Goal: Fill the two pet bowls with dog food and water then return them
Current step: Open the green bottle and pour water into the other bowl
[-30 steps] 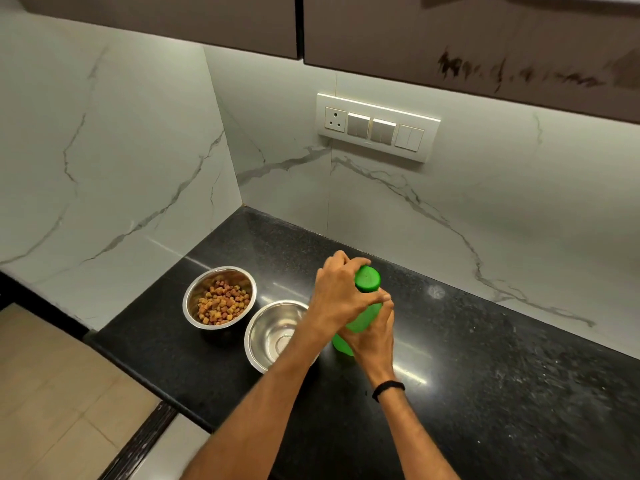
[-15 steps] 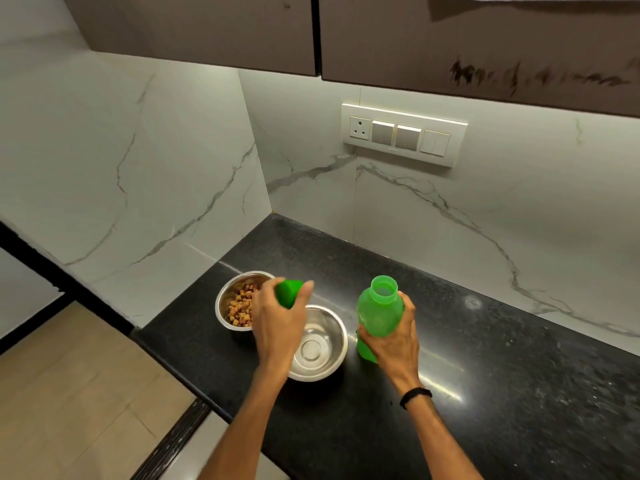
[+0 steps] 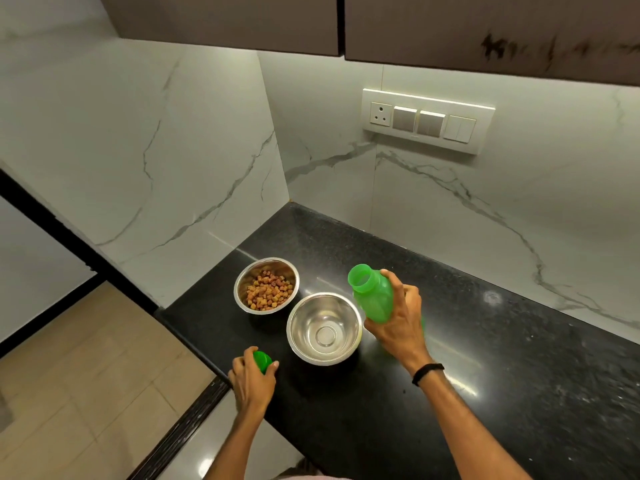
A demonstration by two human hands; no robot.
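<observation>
A black counter (image 3: 485, 358) is filling the corner under the marble walls, and everything here is sitting around one landmark, the empty steel bowl (image 3: 323, 329) near the counter's front edge. Just behind and to the left of that bowl, nearly touching it, a second steel bowl (image 3: 266, 285) is standing with dog food (image 3: 268, 293) already heaped in it, so the dry half of the job looks done. Just to the right of the empty bowl, the right hand (image 3: 398, 323) is wrapping its fingers and thumb firmly around the body of a green bottle (image 3: 374, 299), lifting it and tipping its open mouth toward the bowl, seemingly so that water can run straight into the middle; no stream is showing yet, and the bowl is looking dry. In front and to the left of the empty bowl, at the counter's edge, the left hand (image 3: 252, 379) is closing around the green cap (image 3: 262, 361), probably parking it out of the pour's way but within reach for recapping afterward.
</observation>
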